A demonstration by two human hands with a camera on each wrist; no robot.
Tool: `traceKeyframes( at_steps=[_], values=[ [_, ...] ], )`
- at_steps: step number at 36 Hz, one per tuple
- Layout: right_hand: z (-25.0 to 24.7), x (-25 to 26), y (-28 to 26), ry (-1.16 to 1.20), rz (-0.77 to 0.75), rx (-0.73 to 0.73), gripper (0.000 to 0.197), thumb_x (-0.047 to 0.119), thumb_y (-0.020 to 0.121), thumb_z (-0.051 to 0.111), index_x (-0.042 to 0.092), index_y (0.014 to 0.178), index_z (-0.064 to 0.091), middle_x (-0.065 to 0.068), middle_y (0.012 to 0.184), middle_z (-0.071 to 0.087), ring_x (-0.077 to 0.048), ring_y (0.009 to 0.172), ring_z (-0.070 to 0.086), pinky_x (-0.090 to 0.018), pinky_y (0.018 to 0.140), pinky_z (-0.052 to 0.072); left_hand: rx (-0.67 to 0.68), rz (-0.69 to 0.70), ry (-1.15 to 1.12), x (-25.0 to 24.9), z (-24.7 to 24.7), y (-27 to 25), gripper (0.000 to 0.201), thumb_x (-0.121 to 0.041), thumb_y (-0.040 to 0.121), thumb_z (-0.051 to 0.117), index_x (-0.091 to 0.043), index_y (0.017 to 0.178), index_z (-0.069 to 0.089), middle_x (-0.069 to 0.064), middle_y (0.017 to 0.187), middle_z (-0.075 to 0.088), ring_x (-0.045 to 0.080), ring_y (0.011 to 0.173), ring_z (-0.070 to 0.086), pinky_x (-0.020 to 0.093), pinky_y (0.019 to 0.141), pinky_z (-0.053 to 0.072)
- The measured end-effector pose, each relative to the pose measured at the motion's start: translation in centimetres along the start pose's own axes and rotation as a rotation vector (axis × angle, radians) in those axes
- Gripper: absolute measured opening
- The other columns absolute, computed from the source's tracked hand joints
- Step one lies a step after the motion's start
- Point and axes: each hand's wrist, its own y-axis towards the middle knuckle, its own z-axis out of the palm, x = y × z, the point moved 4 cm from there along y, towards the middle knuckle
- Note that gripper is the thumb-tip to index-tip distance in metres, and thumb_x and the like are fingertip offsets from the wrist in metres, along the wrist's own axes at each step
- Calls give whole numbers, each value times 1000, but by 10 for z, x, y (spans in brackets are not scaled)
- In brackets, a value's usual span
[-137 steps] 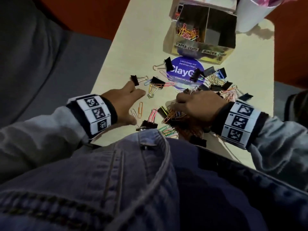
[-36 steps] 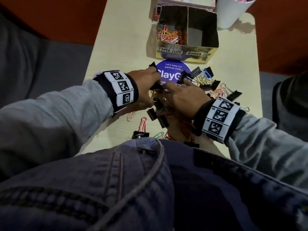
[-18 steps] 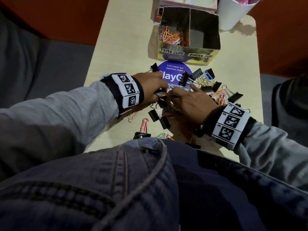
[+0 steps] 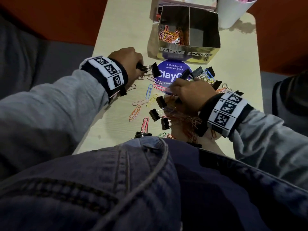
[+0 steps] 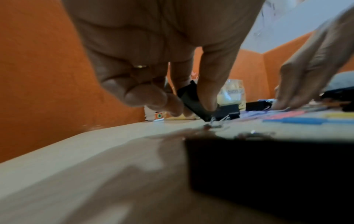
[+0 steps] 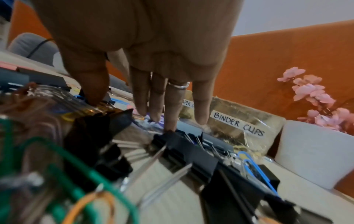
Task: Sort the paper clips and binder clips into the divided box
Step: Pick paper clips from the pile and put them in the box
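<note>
The gold divided box (image 4: pixel 186 53) stands at the far end of the table; its left half holds coloured paper clips (image 4: pixel 170 35), and its right half (image 4: pixel 203 32), labelled binder clips, looks empty. My left hand (image 4: pixel 141 67) pinches a black binder clip (image 5: pixel 191 101) just left of the purple sticker, low over the table, and a second black clip (image 4: pixel 155 70) lies against it. My right hand (image 4: pixel 173 87) rests with straight fingers (image 6: pixel 170 106) on the mixed pile. Loose paper clips (image 4: pixel 150 92) and black binder clips (image 4: pixel 160 101) lie between the hands.
A round purple sticker (image 4: pixel 173 70) lies in front of the box. More binder clips (image 4: pixel 203 74) are heaped right of it. A white pot (image 4: pixel 230 12) with pink flowers (image 6: pixel 310 94) stands at the back right. My denim knee (image 4: pixel 133 180) hides the table's near edge.
The hands, close together over the pile before, have parted. My left hand has moved left and farther away with a black binder clip, uncovering loose paper clips between the hands.
</note>
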Motion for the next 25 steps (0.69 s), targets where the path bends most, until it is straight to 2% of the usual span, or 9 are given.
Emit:
traceKeyframes(
  at_steps=[4, 6, 8, 12, 15, 17, 20, 23, 25],
  values=[
    [-3, 1, -3, 15, -58, 10, 44, 42, 92, 45, 27, 133, 49, 2, 134, 48, -24, 113, 57, -50, 108, 34, -20, -71, 25, 14, 2, 1, 25, -26, 85, 65, -16, 109, 65, 14, 114, 57, 37, 106, 55, 37, 80, 44],
    [0, -4, -8, 32, -49, 16, 46, 45, 89, 52, 31, 133, 49, 3, 133, 46, -23, 114, 57, -53, 111, 28, 18, -85, 22, 14, 2, 2, 29, -25, 82, 69, -17, 110, 63, 13, 114, 57, 36, 105, 55, 36, 77, 42],
    [7, -9, -13, 19, -50, 39, 50, 47, 86, 55, 33, 133, 48, 2, 133, 44, -23, 114, 56, -53, 112, 26, 79, -76, 13, 13, 4, 2, 38, -23, 79, 72, -16, 114, 60, 12, 116, 57, 35, 106, 55, 37, 80, 44],
    [15, -18, -21, 27, -41, 41, 52, 43, 83, 57, 28, 132, 49, 2, 132, 45, -23, 110, 58, -45, 108, 32, 144, -56, 6, 10, 5, -2, 56, -25, 78, 73, -16, 128, 51, 12, 125, 52, 33, 113, 52, 40, 89, 46],
    [12, -20, -23, 96, -16, -34, 48, 43, 83, 58, 21, 125, 56, -2, 130, 50, -30, 105, 59, -41, 96, 42, 67, -24, -12, 7, -3, -14, 58, -25, 79, 70, -18, 132, 47, 12, 129, 46, 32, 115, 52, 40, 90, 44],
    [6, -18, -20, 102, 1, -72, 48, 43, 85, 58, 19, 127, 54, -4, 128, 51, -32, 105, 59, -40, 86, 48, 38, 27, -10, 0, -10, -28, 55, -32, 76, 73, -20, 125, 51, 9, 124, 49, 30, 109, 54, 38, 87, 43],
    [-4, -10, -6, 16, 15, -76, 45, 39, 90, 53, 19, 131, 50, -5, 122, 50, -30, 104, 59, -34, 71, 44, 165, 106, 60, -14, -6, -53, 52, -46, 67, 78, -21, 108, 57, 2, 105, 51, 25, 96, 55, 33, 78, 42],
    [-9, 4, 13, -53, 6, -40, 43, 33, 92, 47, 22, 134, 48, -4, 121, 51, -31, 104, 59, -36, 74, 47, 339, 145, 200, -16, 15, -75, 48, -47, 65, 79, -23, 98, 54, -4, 95, 49, 19, 84, 48, 28, 69, 39],
    [-12, 13, 24, -64, 5, -52, 41, 26, 89, 49, 19, 130, 52, -3, 124, 50, -33, 101, 60, -37, 73, 47, 381, 139, 216, -13, 28, -82, 45, -40, 68, 78, -22, 97, 49, -3, 94, 49, 18, 82, 45, 28, 68, 36]
  ],
)
